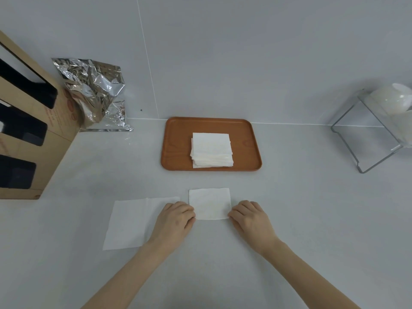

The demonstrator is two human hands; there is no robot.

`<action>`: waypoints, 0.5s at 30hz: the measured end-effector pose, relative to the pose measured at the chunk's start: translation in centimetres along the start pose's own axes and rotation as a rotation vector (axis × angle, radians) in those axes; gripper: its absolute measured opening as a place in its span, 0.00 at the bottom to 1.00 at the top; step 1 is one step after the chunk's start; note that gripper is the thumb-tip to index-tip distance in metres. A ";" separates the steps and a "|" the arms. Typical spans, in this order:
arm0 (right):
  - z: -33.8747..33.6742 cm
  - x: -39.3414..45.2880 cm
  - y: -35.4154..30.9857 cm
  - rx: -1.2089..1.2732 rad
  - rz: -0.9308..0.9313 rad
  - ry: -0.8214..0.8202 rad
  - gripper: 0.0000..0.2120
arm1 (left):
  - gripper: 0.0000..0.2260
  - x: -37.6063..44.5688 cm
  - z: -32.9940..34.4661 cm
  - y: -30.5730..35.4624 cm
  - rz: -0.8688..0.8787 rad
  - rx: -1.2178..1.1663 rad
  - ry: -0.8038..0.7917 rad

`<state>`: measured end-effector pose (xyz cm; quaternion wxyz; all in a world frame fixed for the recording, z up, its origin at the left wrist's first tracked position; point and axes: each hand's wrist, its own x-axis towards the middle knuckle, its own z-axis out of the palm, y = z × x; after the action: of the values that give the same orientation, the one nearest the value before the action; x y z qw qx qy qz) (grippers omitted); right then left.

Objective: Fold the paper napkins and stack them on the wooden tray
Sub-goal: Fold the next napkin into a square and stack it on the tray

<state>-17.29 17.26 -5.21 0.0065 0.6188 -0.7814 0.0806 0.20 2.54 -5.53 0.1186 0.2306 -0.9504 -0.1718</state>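
A small folded white napkin (pixel 209 202) lies flat on the white counter in front of me. My left hand (pixel 175 219) pinches its near left corner and my right hand (pixel 250 216) pinches its near right corner. An unfolded white napkin (pixel 129 223) lies to the left, partly under my left hand. Farther back stands the wooden tray (pixel 176 143), which carries a stack of folded napkins (pixel 211 150).
A cardboard box with black cut-outs (pixel 29 130) stands at the left, with a crumpled silver foil bag (pixel 95 92) behind it against the wall. A clear wire-framed stand with white bowls (pixel 383 121) sits at the right.
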 end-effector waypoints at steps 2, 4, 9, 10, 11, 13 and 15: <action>-0.2 0.0 0.1 0.077 0.034 0.005 0.05 | 0.04 0.1 -0.5 0.2 -0.010 -0.028 -0.017; -1.0 0.2 0.0 0.233 0.083 0.022 0.07 | 0.02 0.7 -1.4 0.4 -0.089 -0.162 0.005; -5.2 2.5 -0.3 0.553 0.234 0.188 0.13 | 0.10 3.7 -5.5 1.2 -0.323 -0.598 0.097; -6.1 3.3 -0.4 0.600 0.266 0.223 0.13 | 0.11 4.6 -6.4 1.3 -0.341 -0.660 0.106; -7.1 4.1 -0.5 0.665 0.301 0.250 0.11 | 0.12 5.5 -7.3 1.4 -0.351 -0.720 0.120; -8.6 6.1 -0.5 0.825 0.364 0.294 0.04 | 0.09 7.6 -8.7 1.4 -0.361 -0.822 0.155; -9.7 8.4 -0.2 1.004 0.441 0.327 0.06 | 0.08 10.0 -9.8 0.9 -0.374 -0.894 0.174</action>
<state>-19.91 10.44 5.35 -0.1843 0.3480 -0.7467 0.5361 -5.82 -4.14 5.18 0.2519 0.3373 -0.7125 -0.5614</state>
